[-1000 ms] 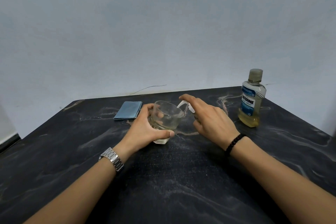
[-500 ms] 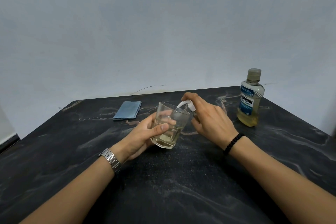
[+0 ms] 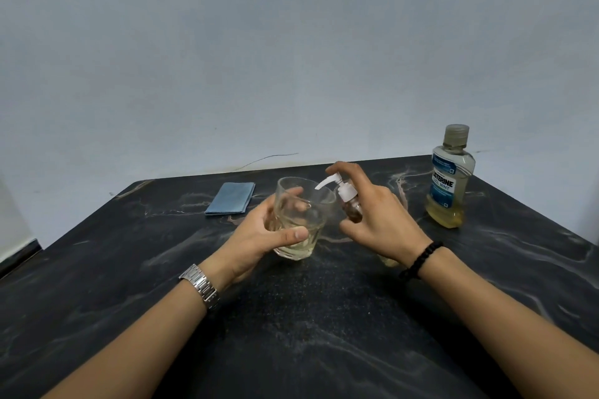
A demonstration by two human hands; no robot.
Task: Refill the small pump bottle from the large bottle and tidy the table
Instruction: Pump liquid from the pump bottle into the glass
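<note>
My left hand point(image 3: 259, 235) grips a clear glass tumbler point(image 3: 301, 220) holding a little pale yellow liquid, tilted toward the right above the table. My right hand point(image 3: 377, 220) holds the small pump bottle point(image 3: 348, 201), its white nozzle reaching over the glass rim; my index finger arches over the pump head. Most of the bottle's body is hidden by my fingers. The large mouthwash bottle point(image 3: 450, 178), capped and about a quarter full of yellow liquid, stands upright at the far right.
A folded blue cloth point(image 3: 230, 198) lies flat at the back of the dark marbled table point(image 3: 324, 317), left of the glass. A plain wall rises behind the table's far edge.
My left hand has lifted the glass off the table and tilted it. My right hand has raised the pump bottle, so its nozzle now sits over the glass rim.
</note>
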